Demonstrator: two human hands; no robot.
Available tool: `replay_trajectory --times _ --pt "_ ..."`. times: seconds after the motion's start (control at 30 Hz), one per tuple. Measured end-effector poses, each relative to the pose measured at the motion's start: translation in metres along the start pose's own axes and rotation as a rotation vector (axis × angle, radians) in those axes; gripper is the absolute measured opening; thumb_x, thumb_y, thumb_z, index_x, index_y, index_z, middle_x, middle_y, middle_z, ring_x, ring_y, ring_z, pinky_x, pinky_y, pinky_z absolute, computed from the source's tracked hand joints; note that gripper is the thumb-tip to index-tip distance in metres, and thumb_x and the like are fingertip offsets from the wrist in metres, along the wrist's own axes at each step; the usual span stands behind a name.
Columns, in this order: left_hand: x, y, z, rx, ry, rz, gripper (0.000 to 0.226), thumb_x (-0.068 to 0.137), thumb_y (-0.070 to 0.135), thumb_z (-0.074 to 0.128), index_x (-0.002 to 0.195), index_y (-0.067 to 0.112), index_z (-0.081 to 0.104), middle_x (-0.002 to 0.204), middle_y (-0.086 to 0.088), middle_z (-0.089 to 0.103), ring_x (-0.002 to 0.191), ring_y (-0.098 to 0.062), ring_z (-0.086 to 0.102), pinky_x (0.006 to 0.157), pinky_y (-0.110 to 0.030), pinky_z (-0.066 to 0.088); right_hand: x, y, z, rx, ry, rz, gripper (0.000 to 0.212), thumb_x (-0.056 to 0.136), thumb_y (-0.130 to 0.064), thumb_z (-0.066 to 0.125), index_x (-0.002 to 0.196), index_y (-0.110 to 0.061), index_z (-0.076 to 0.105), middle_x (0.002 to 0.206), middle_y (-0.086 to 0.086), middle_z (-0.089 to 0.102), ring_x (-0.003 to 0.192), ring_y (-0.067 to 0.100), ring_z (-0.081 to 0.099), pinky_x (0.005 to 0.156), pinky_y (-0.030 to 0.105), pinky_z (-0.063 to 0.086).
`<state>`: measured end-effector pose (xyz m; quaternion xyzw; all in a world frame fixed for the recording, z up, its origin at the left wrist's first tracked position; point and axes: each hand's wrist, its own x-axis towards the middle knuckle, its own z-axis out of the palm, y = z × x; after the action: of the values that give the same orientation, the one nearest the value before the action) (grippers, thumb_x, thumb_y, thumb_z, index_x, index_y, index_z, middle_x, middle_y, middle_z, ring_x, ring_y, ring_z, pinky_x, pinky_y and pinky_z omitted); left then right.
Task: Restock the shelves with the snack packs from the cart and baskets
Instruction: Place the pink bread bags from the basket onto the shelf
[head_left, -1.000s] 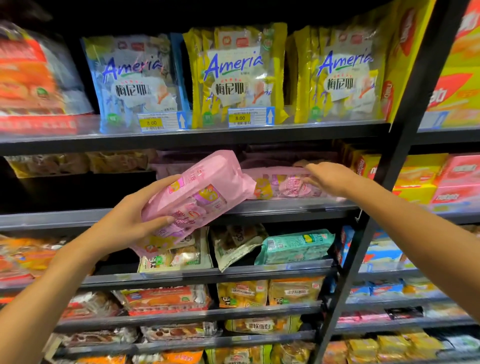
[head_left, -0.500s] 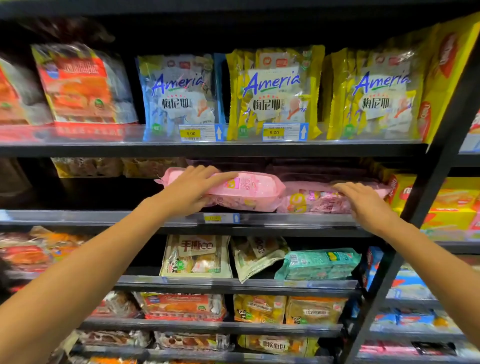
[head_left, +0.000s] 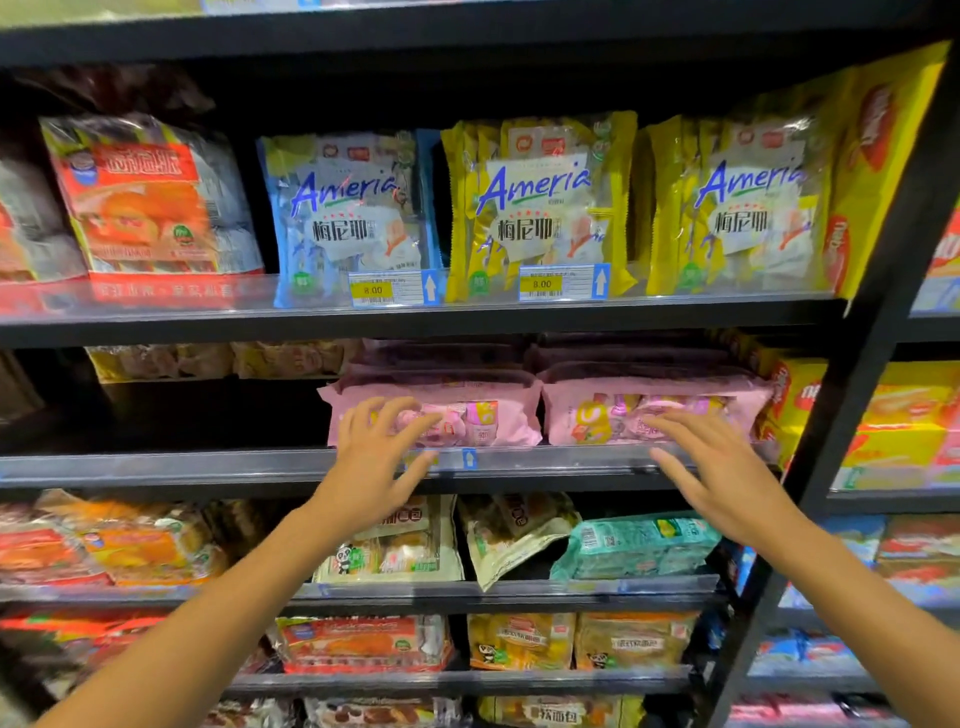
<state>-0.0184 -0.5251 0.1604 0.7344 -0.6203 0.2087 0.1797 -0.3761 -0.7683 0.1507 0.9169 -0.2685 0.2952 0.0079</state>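
Observation:
Two stacks of pink snack packs lie side by side on the second shelf (head_left: 208, 465). The left pink pack (head_left: 488, 405) lies flat at the shelf's front. My left hand (head_left: 374, 462) hovers just in front of it, fingers spread and holding nothing. The right pink pack (head_left: 597, 415) lies beside it. My right hand (head_left: 722, 473) is held out before that pack, fingers straight, also holding nothing. Whether the fingertips touch the packs is unclear.
Blue and yellow Ameria bags (head_left: 540, 208) stand on the shelf above. To the left of the pink packs the second shelf is dark and bare. Lower shelves hold a green pack (head_left: 634, 545) and bread packs. A black upright post (head_left: 857, 364) stands at the right.
My left hand carried a pink pack up, laid it flat on the second shelf and let go. Both hands have drawn back slightly toward the shelf edge.

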Motion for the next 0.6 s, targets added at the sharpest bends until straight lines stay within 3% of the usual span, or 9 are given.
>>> replay_trajectory --times 0.1,0.2,0.33,0.6 --pt "-0.011 -0.003 0.004 0.026 -0.162 -0.043 0.055 0.100 0.065 0.028 0.151 0.045 0.038 0.155 0.008 0.030 0.140 -0.031 0.024 0.114 -0.056 0.032 0.007 0.001 0.006 -0.023 -0.111 0.073 0.060 0.100 -0.065 0.025 0.143 -0.032 0.052 0.142 -0.007 0.052 0.133 0.018 0.044 0.112 0.040 0.035" --pt "-0.003 0.012 0.008 0.013 -0.267 -0.100 0.067 0.095 0.075 0.011 0.155 0.050 0.024 0.167 0.012 0.010 0.152 -0.033 0.003 0.122 -0.058 0.015 0.020 -0.007 0.012 -0.046 -0.168 0.115 0.070 0.095 -0.072 0.014 0.147 -0.038 0.045 0.146 -0.004 0.047 0.132 0.025 0.042 0.110 0.045 0.036" --pt "0.005 0.034 0.014 -0.017 -0.347 -0.174 0.070 0.091 0.077 0.010 0.157 0.051 0.010 0.168 0.015 -0.006 0.154 -0.033 -0.016 0.124 -0.055 -0.003 0.025 -0.016 0.020 -0.150 -0.155 0.132 0.078 0.094 -0.073 0.006 0.148 -0.033 0.047 0.148 0.000 0.048 0.127 0.031 0.045 0.106 0.045 0.040" --pt "0.011 0.042 0.016 -0.021 -0.365 -0.190 0.077 0.087 0.082 0.001 0.157 0.051 0.010 0.169 0.012 -0.002 0.154 -0.037 -0.012 0.124 -0.054 -0.004 0.019 -0.010 0.022 -0.113 -0.185 0.141 0.076 0.095 -0.072 0.008 0.149 -0.034 0.044 0.156 -0.003 0.040 0.142 0.026 0.033 0.117 0.046 0.030"
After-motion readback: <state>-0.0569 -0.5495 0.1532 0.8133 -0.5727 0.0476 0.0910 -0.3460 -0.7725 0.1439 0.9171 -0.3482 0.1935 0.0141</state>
